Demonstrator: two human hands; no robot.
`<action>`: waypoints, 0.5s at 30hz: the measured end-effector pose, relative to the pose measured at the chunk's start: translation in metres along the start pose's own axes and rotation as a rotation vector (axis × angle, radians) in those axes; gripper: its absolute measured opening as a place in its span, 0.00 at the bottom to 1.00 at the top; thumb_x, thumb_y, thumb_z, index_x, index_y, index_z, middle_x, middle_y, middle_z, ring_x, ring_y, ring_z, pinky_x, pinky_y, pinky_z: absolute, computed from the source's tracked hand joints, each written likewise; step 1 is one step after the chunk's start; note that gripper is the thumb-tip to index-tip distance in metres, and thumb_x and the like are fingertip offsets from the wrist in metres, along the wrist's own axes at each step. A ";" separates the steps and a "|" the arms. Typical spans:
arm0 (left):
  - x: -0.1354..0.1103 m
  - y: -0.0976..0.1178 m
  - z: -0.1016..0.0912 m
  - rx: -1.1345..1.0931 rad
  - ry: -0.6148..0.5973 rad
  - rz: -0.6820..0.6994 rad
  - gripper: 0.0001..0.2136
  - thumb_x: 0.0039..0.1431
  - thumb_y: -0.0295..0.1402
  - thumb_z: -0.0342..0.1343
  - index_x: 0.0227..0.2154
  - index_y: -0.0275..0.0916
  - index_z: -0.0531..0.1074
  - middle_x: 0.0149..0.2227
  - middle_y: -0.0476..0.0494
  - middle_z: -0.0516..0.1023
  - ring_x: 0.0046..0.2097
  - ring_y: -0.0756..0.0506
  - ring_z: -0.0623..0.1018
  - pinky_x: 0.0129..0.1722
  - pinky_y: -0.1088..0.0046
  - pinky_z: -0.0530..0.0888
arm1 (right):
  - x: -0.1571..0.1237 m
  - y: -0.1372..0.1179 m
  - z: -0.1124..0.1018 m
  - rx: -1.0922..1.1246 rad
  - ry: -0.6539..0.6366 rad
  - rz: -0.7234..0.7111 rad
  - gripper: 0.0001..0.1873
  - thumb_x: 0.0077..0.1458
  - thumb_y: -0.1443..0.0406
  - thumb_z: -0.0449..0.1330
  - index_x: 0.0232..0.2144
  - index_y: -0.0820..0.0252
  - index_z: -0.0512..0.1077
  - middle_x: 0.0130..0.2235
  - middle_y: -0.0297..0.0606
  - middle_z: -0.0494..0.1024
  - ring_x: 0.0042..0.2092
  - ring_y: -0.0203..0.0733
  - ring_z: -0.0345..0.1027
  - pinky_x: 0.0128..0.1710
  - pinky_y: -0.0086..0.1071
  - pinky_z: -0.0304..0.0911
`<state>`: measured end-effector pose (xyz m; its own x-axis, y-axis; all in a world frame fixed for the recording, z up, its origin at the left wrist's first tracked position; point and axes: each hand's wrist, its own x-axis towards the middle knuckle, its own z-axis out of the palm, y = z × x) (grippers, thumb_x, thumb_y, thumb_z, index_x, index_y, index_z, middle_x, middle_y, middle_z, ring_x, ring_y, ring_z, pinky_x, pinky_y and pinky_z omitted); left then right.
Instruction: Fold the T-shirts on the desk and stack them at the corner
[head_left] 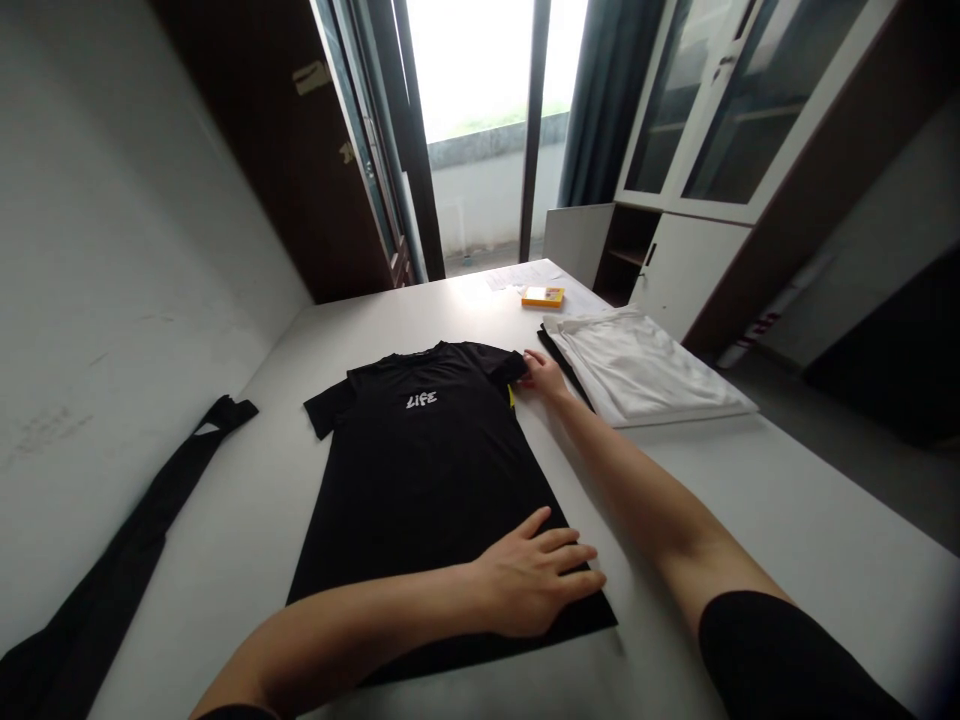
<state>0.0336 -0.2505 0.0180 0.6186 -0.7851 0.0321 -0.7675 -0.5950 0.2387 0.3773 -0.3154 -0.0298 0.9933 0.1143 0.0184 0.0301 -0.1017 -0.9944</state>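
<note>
A black T-shirt (427,470) with small white lettering on its chest lies spread on the white table, neck away from me. My left hand (536,580) rests flat on it near the lower right corner, fingers spread and stretched out. At the cuff of the right sleeve is my right hand (541,375), its fingers bent in and closed on the sleeve's edge; the fingertips are partly hidden. A bit of yellow (512,396) shows just under that sleeve.
White folded cloth (645,365) lies on the right, over something black. Farther back are a yellow box (542,297) and papers (517,277). A black garment (142,540) lies along the left wall. Cabinets (690,270) stand beyond the table at right.
</note>
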 end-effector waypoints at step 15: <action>0.012 -0.021 -0.030 0.021 0.017 0.048 0.07 0.64 0.31 0.53 0.44 0.38 0.70 0.41 0.45 0.80 0.50 0.44 0.78 0.70 0.55 0.55 | -0.003 -0.006 0.014 0.057 -0.215 0.123 0.25 0.64 0.59 0.61 0.61 0.58 0.70 0.43 0.41 0.80 0.29 0.36 0.72 0.33 0.32 0.76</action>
<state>0.0622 -0.2419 0.0421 0.5840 -0.8096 0.0597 -0.7994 -0.5607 0.2158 0.3727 -0.3012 -0.0254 0.9424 0.3122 -0.1202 -0.1023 -0.0731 -0.9921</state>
